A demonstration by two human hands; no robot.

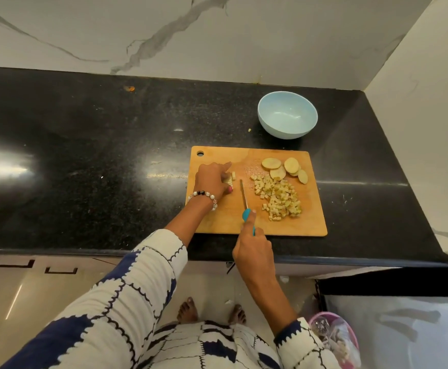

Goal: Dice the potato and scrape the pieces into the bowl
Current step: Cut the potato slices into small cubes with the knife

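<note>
Closest to me, my right hand [253, 250] curls its grip round the knife [245, 202] handle on the cutting board [308, 222], while my left hand [212, 181] pinches a mostly hidden potato piece [230, 179] left of the blade.

This was a home kitchen: a black speckled stone bench [90, 145] ran below a white marble-veined wall [217, 35], with a wooden cutting board [225, 217] and pale blue bowl [287, 115] on it, cabinet handles [12, 263] beneath, and glossy floor tiles [31, 294].
</note>
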